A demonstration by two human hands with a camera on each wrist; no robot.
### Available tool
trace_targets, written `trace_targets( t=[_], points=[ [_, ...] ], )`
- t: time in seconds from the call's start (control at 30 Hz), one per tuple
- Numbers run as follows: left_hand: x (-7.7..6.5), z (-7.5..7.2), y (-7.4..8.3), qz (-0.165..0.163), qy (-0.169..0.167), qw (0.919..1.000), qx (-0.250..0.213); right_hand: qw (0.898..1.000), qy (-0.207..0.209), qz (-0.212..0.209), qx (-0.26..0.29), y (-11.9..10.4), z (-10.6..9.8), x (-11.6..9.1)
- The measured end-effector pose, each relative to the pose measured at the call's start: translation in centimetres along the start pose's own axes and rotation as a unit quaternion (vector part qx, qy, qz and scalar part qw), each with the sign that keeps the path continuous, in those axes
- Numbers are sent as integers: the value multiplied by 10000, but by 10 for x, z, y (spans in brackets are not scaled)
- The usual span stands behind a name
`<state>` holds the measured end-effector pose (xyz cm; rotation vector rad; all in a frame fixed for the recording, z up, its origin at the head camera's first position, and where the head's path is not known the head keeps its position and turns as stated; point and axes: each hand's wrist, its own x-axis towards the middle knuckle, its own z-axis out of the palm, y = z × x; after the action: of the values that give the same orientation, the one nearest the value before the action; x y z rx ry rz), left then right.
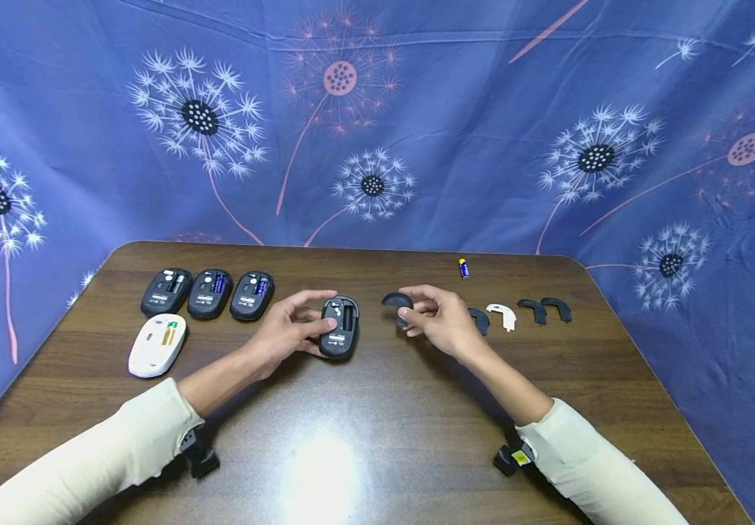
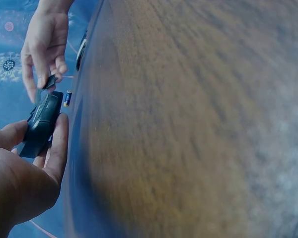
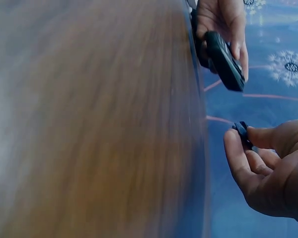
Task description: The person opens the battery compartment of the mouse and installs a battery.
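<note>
My left hand (image 1: 288, 323) grips a black computer mouse (image 1: 344, 339), underside up, thumb across its base and fingers along its side. The mouse's battery slot lies uncovered and looks dark inside. To the right of it, apart from the mouse, my right hand (image 1: 441, 317) pinches a curved black battery cover (image 1: 398, 300) between thumb and fingers. In the right wrist view the cover (image 3: 242, 134) shows edge-on at the fingertips, with the mouse (image 3: 223, 62) beyond it. The left wrist view shows the mouse (image 2: 42, 124) held from below.
Several upturned mice, black ones (image 1: 209, 294) and a white one (image 1: 157, 345), lie at the left with batteries in their slots. At the right are more covers, black (image 1: 533, 311) and white (image 1: 502, 316). A blue-yellow battery (image 1: 464, 268) lies near the table's (image 1: 377, 452) back edge.
</note>
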<state>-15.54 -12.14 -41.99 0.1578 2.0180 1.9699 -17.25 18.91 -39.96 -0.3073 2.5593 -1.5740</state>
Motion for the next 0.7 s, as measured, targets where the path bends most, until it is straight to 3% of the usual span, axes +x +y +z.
trace_targets(
  t=[0.33, 0.7],
  points=[
    [1, 0, -2, -15, 9, 10000, -17, 9975, -383, 570, -190, 16, -26, -10],
    [0, -1, -2, -30, 18, 10000, 26, 9937, -454, 1027, 8, 24, -45, -15]
  ],
)
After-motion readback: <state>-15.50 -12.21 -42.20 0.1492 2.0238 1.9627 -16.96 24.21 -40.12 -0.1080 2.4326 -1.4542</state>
